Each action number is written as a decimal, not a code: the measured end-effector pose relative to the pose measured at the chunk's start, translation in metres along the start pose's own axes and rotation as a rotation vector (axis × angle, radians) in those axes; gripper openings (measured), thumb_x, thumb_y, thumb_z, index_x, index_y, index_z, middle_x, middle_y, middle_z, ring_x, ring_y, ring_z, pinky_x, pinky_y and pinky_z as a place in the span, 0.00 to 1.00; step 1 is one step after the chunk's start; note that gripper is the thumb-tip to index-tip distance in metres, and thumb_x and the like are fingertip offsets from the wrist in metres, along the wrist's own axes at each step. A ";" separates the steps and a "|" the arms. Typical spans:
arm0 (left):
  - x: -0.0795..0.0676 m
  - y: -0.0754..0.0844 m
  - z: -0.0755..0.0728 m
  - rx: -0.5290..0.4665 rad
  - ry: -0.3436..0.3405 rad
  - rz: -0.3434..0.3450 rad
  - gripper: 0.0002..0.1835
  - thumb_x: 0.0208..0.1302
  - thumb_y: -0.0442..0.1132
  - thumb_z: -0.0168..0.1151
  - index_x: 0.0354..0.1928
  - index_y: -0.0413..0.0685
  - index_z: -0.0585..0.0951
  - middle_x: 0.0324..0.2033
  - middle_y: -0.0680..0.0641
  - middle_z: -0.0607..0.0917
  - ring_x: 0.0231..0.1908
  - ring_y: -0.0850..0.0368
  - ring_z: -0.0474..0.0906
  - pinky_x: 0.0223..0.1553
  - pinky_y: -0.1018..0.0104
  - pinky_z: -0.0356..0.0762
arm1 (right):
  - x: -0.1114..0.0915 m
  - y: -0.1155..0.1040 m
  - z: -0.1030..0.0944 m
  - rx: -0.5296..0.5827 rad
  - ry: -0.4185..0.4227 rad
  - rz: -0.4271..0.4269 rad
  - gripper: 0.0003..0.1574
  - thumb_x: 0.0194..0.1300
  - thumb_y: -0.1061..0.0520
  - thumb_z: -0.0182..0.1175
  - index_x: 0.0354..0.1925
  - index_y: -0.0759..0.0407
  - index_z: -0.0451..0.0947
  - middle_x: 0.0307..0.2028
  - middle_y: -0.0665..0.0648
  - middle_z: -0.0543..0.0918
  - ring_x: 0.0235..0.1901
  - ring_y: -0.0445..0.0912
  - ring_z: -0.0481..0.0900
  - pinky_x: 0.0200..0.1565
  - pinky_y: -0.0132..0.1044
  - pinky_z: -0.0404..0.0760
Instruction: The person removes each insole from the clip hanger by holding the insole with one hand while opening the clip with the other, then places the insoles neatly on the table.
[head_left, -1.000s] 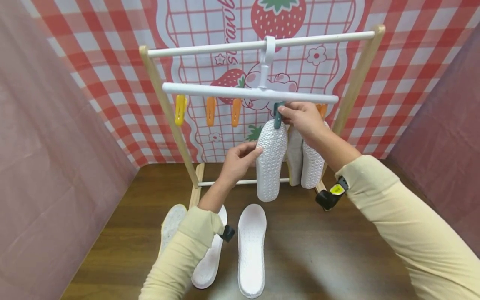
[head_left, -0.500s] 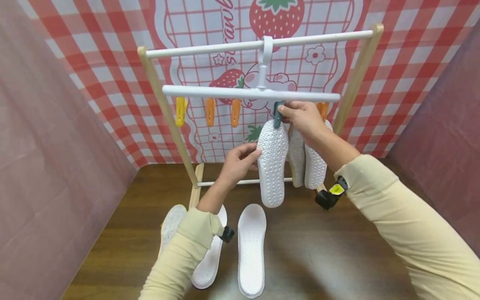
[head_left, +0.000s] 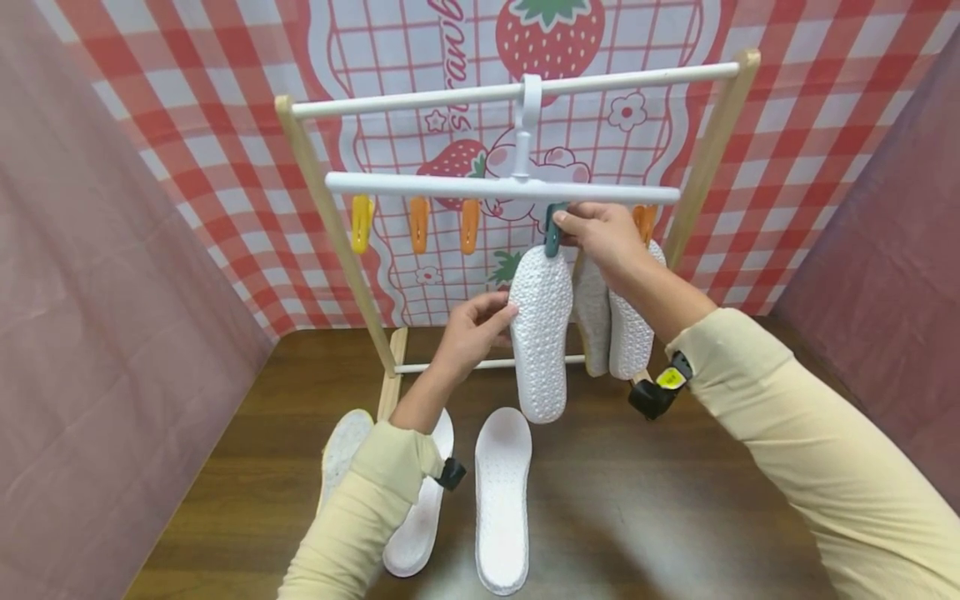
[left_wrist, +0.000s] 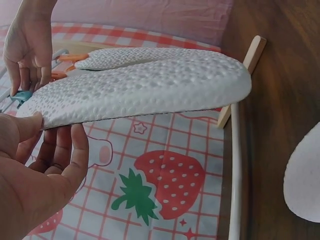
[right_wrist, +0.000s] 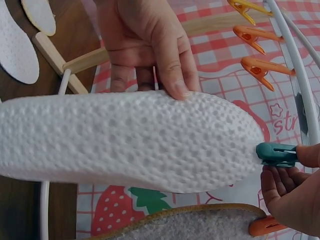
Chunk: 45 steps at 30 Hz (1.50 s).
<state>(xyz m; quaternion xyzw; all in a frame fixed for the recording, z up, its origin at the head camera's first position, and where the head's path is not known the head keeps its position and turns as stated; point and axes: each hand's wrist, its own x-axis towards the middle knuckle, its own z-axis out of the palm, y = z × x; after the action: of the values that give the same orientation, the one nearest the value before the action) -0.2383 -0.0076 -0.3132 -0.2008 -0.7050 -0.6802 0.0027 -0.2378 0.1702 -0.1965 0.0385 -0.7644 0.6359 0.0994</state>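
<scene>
A white insole (head_left: 542, 333) with a bumpy surface hangs upright below the white hanger bar (head_left: 450, 185). My left hand (head_left: 471, 333) pinches its left edge, thumb on the bumpy face and fingers behind, as the left wrist view also shows. At its top end, my right hand (head_left: 607, 237) pinches the handles of a teal clip (head_left: 552, 233) that hangs from the bar. In the right wrist view the teal clip (right_wrist: 277, 154) meets the rim of the insole (right_wrist: 130, 140); whether it bites the insole I cannot tell.
Orange clips (head_left: 418, 225) and a yellow clip (head_left: 362, 223) hang at left. Behind my right hand hang a grey insole (head_left: 594, 317) and another bumpy insole (head_left: 632, 333). White insoles (head_left: 502, 500) and a yellow-edged one (head_left: 345, 446) lie on the table. A wooden rack (head_left: 716, 150) carries the hanger.
The held insole has come down slightly, its lower end now hanging lower, and my left hand has moved a little down with it. My right hand stays at the teal clip.
</scene>
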 end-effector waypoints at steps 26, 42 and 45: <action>-0.011 -0.020 0.005 -0.058 -0.066 -0.078 0.15 0.64 0.32 0.56 0.51 0.31 0.75 0.34 0.49 0.79 0.30 0.64 0.78 0.34 0.58 0.84 | -0.001 0.002 -0.003 -0.075 -0.009 0.005 0.25 0.69 0.56 0.52 0.58 0.70 0.70 0.42 0.53 0.81 0.35 0.33 0.76 0.58 0.40 0.74; -0.021 -0.031 0.006 -0.054 -0.130 -0.172 0.15 0.65 0.33 0.55 0.52 0.33 0.73 0.32 0.51 0.77 0.28 0.61 0.76 0.31 0.66 0.83 | -0.001 0.005 0.000 -0.081 0.010 -0.005 0.25 0.68 0.54 0.53 0.57 0.70 0.71 0.46 0.58 0.80 0.34 0.34 0.76 0.56 0.41 0.76; -0.023 -0.034 0.006 -0.056 -0.151 -0.176 0.15 0.66 0.32 0.54 0.52 0.33 0.72 0.32 0.52 0.77 0.28 0.62 0.76 0.31 0.66 0.83 | -0.001 0.005 0.000 -0.069 0.009 -0.003 0.26 0.68 0.54 0.54 0.57 0.71 0.70 0.47 0.60 0.80 0.33 0.34 0.77 0.56 0.42 0.76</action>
<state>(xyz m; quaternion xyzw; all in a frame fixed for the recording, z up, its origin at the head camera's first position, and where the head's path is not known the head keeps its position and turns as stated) -0.2255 -0.0083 -0.3528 -0.1889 -0.6989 -0.6801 -0.1157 -0.2374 0.1711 -0.2011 0.0331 -0.7854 0.6090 0.1051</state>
